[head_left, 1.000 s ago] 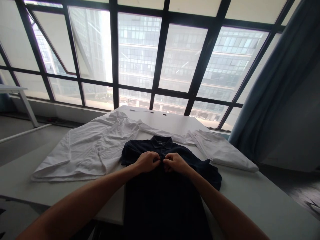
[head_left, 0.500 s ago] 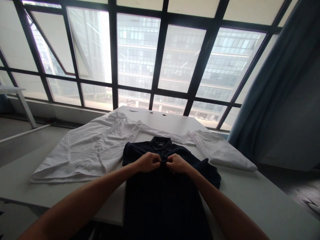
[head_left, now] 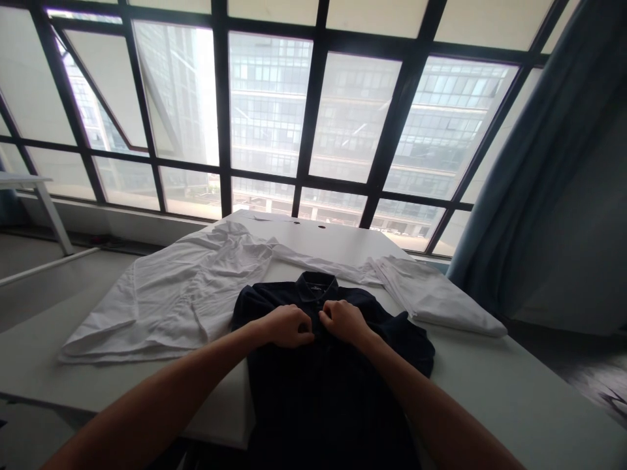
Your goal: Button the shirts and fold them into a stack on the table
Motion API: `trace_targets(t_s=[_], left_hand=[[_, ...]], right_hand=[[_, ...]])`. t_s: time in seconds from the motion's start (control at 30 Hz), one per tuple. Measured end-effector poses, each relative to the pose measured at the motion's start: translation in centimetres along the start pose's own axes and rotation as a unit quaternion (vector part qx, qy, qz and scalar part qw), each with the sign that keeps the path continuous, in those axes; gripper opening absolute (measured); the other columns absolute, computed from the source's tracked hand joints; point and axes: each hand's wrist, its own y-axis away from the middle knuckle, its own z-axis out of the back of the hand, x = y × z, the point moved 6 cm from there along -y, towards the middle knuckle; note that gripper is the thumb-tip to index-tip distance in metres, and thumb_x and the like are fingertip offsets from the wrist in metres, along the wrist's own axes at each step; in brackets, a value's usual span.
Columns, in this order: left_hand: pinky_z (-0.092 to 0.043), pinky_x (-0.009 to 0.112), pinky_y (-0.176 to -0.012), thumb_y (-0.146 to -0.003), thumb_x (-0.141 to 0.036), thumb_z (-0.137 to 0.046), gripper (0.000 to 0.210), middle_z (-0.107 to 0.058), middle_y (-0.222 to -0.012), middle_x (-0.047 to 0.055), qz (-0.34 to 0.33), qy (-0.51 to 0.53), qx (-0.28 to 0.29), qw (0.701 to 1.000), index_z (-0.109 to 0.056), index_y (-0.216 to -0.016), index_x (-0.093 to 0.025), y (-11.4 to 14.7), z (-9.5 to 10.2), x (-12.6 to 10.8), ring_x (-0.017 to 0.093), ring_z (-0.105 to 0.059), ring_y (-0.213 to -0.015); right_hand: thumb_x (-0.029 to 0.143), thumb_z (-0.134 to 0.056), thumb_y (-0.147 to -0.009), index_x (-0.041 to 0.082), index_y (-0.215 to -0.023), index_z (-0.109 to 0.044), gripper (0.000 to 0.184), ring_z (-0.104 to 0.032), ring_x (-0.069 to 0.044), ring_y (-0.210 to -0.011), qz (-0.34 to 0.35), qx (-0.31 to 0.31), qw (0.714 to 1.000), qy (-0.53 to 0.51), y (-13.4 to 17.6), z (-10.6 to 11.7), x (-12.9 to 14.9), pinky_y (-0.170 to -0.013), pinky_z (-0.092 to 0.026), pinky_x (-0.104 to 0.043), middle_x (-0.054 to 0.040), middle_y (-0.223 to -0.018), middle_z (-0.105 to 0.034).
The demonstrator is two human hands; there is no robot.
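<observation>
A dark navy polo shirt (head_left: 328,398) lies front up on the white table, its collar (head_left: 317,284) pointing away from me and its lower part running down toward me. My left hand (head_left: 289,325) is closed at the chest, just left of the front placket, with thumb and fingers on the cloth. Slightly higher, on the placket's other side, my right hand (head_left: 344,320) pinches the fabric below the collar. A small gap separates the two hands. The fingertips and any button between them are too dark to make out.
A rumpled white garment (head_left: 161,294) spreads over the left of the table (head_left: 490,385). Folded white cloth (head_left: 441,294) lies to the right. Large windows (head_left: 269,104) stand behind, with a blue curtain (head_left: 519,163) at right. Another white table (head_left: 24,177) is at far left.
My hands have moved slightly apart; the left is a little lower, and the right has turned more knuckles-up. The shirt's left shoulder area has shifted a little outward.
</observation>
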Motion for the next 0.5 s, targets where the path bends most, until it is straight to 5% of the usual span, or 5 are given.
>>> trace_targets(t_s=[0.1, 0.23, 0.33, 0.5], left_hand=[[-0.044, 0.025, -0.067, -0.092, -0.043, -0.051, 0.033, -0.073, -0.079, 0.004, 0.058, 0.002, -0.039, 0.998, -0.075, -0.086, -0.021, -0.2, 0.4, 0.9, 0.021, -0.067, -0.075], [-0.046, 0.028, -0.072, -0.088, -0.043, -0.057, 0.027, -0.074, -0.085, 0.004, 0.108, -0.009, -0.062, 0.992, -0.075, -0.094, -0.024, -0.5, 0.0, 1.5, 0.024, -0.069, -0.082], [-0.047, 0.028, -0.073, -0.085, -0.041, -0.06, 0.023, -0.074, -0.084, 0.004, 0.129, -0.012, -0.067, 0.989, -0.074, -0.092, -0.024, -0.6, -0.3, 1.7, 0.024, -0.069, -0.082], [-0.045, 0.027, -0.067, -0.088, -0.045, -0.057, 0.028, -0.073, -0.081, 0.004, 0.151, 0.023, -0.093, 0.984, -0.071, -0.094, -0.022, -0.6, -0.4, 2.2, 0.023, -0.068, -0.077]], right_hand=[[0.035, -0.05, -0.091, 0.02, -0.087, -0.07, 0.025, -0.068, -0.023, -0.084, 0.002, 0.024, 1.0, -0.013, 0.0, -0.3, -0.3, -0.064, -0.037, -0.028, -0.008, -0.088, -0.073], [0.045, -0.051, -0.091, 0.02, -0.088, -0.068, 0.031, -0.067, -0.024, -0.085, 0.003, 0.059, 0.998, -0.028, 0.1, -1.0, 0.0, -0.064, -0.038, -0.027, -0.0092, -0.088, -0.073], [0.035, -0.053, -0.088, 0.018, -0.082, -0.066, 0.022, -0.066, -0.023, -0.083, 0.004, 0.041, 0.998, -0.047, -0.2, -1.1, 0.1, -0.064, -0.039, -0.027, -0.0091, -0.086, -0.072], [0.022, -0.052, -0.081, 0.018, -0.07, -0.058, 0.013, -0.062, -0.014, -0.056, 0.001, 0.05, 0.954, -0.295, -0.4, -1.6, -0.4, -0.05, -0.039, -0.022, -0.0015, -0.065, -0.067]])
